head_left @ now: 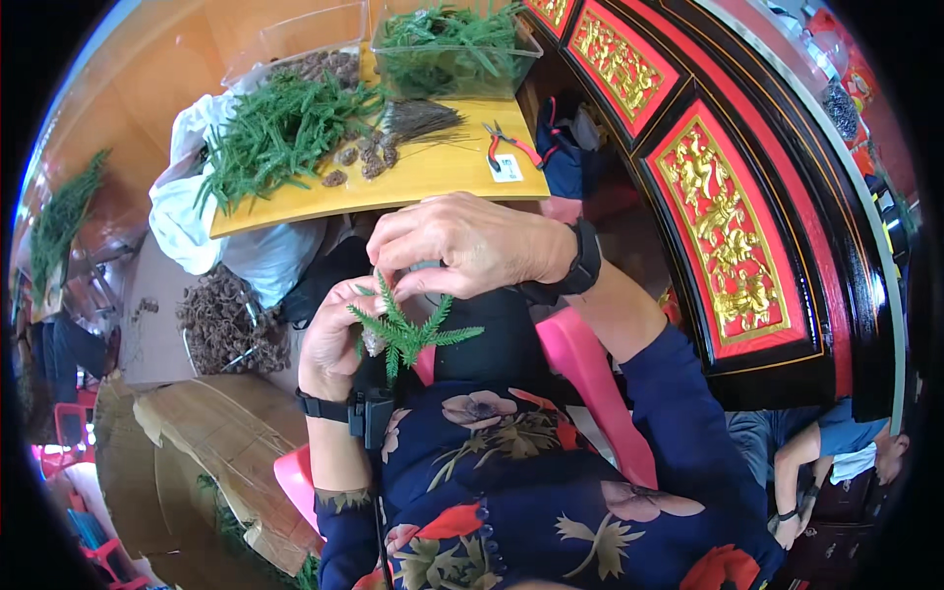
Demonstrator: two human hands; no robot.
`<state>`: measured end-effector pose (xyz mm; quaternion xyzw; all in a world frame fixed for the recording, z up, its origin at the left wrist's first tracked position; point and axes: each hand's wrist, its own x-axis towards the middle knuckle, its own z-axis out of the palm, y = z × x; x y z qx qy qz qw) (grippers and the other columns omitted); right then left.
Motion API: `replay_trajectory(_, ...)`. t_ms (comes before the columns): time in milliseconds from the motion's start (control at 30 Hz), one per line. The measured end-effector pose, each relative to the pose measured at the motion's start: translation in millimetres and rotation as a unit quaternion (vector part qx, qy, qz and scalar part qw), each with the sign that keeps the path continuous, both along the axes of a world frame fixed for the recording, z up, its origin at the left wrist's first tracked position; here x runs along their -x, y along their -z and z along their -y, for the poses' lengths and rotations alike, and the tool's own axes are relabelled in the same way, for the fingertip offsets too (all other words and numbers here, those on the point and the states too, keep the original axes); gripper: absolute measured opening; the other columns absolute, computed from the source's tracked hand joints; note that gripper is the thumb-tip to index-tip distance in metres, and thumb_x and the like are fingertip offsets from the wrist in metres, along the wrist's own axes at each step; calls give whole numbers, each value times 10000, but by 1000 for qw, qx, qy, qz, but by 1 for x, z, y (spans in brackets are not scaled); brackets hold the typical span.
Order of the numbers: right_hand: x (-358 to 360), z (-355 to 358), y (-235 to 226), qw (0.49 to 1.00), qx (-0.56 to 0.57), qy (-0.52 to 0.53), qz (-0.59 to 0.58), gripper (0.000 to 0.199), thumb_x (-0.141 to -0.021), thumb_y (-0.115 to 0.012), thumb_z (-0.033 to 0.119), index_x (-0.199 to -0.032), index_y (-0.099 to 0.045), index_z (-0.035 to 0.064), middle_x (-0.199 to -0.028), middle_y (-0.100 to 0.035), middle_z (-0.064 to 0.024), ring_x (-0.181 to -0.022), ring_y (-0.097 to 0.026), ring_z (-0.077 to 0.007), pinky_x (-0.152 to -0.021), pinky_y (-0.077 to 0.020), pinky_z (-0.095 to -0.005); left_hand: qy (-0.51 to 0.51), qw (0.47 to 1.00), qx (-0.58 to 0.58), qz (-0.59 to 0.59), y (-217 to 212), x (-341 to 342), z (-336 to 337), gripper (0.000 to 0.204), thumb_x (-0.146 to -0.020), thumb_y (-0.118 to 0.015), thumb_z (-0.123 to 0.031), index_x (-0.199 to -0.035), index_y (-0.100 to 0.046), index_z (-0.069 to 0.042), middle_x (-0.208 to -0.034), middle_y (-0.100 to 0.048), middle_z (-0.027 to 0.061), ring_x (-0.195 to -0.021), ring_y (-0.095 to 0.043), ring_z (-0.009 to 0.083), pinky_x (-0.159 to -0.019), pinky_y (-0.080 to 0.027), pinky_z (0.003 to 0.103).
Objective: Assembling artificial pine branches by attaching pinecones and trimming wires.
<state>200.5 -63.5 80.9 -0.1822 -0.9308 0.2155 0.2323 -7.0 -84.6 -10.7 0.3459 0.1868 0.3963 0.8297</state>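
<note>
A green artificial fir sprig (405,329) hangs between my two hands over my lap, its branches spread to the right and down. My left hand (332,329) is closed around the sprig's base at its left side. A small brownish pine cone (374,341) shows beside the sprig, against the left fingers. From above, my right hand (470,244) pinches at the upper end of the sprig, thumb and fingers together. The exact point where the fingertips meet the stem is partly hidden, and any wire there is too small to make out.
A yellow table (462,177) ahead bears a heap of green sprigs (280,133), loose pine cones (372,157), dark wires (418,120) and red-handled pliers (511,147). A clear bin (457,74) stands behind. Cardboard (216,442) lies left; a carved red-and-gold panel (723,231) is right.
</note>
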Motion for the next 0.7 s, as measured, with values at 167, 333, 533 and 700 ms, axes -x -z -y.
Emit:
replay_trajectory(167,3,4,4,998,-47,39,9,128,-784,-658,160,-818,-604,49,-907,-602,-71,-795,-596,-277,-644,-450,-384,-26,997,-7,-73,-6,4,-1,89,-790,-650,-52,-843,-651,20,-725,-627,23,-597,-550,70,-564,-423,190)
replay_trajectory(333,3,3,11,994,-55,92,34,118,-771,-659,147,-805,-582,64,-822,-596,-57,-696,-586,-267,-620,-426,-355,-114,956,-142,-231,-36,-2,12,69,-814,-658,-59,-838,-662,5,-719,-615,8,-586,-529,50,-545,-405,179)
replay_trajectory(533,7,4,8,994,-13,108,-16,110,-764,-667,126,-850,-616,79,-759,-591,-39,-609,-562,-250,-606,-413,-330,-188,907,-226,-303,-46,5,14,53,-822,-654,-44,-844,-665,3,-729,-617,12,-630,-537,57,-606,-428,195)
replay_trajectory(700,11,1,3,990,-90,67,-85,176,-763,-680,131,-938,-675,117,-819,-621,-23,-666,-583,-202,-603,-417,-318,-100,988,-79,-89,-42,15,15,136,-815,-636,-43,-930,-652,27,-798,-643,47,-701,-575,102,-684,-463,230)
